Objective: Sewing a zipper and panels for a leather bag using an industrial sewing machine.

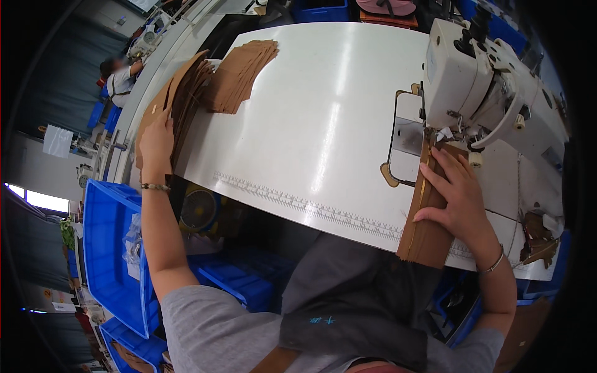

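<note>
At the table's left edge my left hand (pixel 157 144) is closed on a flat brown piece (pixel 155 112), its thumb on top and the other fingers partly hidden. That piece leans against a fanned bunch of brown pieces (pixel 188 99). On the right, my right hand (pixel 457 196) lies with fingers spread on a brown panel (pixel 423 239), pressing it to the tabletop. A yellowish zipper-like line (pixel 425 191) runs along this panel. Its far end lies under the head of a white sewing machine (pixel 457 87), where the needle area is partly hidden.
A second stack of brown pieces (pixel 239 78) lies on the white table (pixel 311 124), which has a printed ruler along its near edge. Blue bins (pixel 112 248) stand at the left. Scraps (pixel 540 239) sit at the right corner. Another person (pixel 119 81) sits far left.
</note>
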Available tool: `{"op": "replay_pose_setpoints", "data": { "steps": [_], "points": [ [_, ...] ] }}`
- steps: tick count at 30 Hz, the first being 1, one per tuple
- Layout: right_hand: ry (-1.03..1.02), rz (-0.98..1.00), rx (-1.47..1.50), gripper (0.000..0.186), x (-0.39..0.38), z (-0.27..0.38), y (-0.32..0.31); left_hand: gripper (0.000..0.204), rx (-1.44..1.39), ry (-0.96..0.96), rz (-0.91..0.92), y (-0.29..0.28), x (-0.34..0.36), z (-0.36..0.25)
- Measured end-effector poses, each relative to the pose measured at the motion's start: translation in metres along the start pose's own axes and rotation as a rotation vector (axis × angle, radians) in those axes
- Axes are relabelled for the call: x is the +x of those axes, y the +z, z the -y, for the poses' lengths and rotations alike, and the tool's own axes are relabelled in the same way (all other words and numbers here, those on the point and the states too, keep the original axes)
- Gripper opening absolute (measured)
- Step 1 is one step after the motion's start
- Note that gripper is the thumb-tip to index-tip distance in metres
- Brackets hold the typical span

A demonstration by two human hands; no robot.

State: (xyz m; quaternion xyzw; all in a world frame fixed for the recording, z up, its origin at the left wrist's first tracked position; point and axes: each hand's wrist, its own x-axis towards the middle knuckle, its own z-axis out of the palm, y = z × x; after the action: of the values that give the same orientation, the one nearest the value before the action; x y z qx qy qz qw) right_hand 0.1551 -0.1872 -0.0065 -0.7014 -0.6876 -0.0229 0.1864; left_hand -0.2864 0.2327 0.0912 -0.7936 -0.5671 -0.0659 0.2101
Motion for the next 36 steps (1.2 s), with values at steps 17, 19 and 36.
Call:
{"op": "replay_pose_setpoints", "data": {
  "steps": [17,19,36],
  "points": [
    [-0.023,-0.029,0.01,0.077,-0.001,-0.003,0.0,0.077,-1.372,0.85,1.373,-0.147,-0.188,-0.215],
    [-0.043,-0.046,-0.011,0.071,-0.001,-0.004,0.001,0.079,-1.484,0.913,1.38,-0.141,-0.203,-0.233],
    [-0.022,-0.124,0.123,0.062,-0.009,-0.012,0.006,0.066,-0.758,1.136,0.188,-0.058,-0.177,-0.33]
  ]
}}
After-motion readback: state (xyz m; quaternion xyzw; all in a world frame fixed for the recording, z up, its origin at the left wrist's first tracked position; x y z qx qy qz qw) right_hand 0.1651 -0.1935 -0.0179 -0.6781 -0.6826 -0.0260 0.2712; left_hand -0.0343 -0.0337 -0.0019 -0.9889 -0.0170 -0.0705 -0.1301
